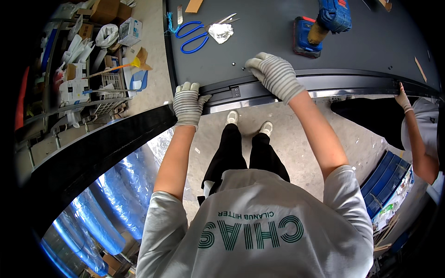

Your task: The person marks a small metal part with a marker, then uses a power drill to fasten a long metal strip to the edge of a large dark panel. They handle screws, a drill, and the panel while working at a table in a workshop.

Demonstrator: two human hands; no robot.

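Note:
My left hand (187, 104), in a striped grey-white glove, grips the left end of a black metal rail (333, 83) along the table's near edge, its thumb apart on top. My right hand (276, 78), gloved alike, reaches over the rail with its fingers bent together; whatever they may hold is hidden. Small dark screws (233, 64) lie on the dark panel (264, 41) beside its fingertips. Between my hands, a small bracket with two screw heads (235, 91) sits in the rail. Farther off are blue-handled scissors (193, 38), crumpled white wrapping (220, 32) and a blue cordless drill (320, 28).
A long black bar (102, 139) runs toward the lower left. Below it stand rolls in blue film (97, 220). A cluttered shelf rack (92, 99) is at left. At right a co-worker's gloved hand (403, 98) touches the rail, with a blue crate (387, 180) below.

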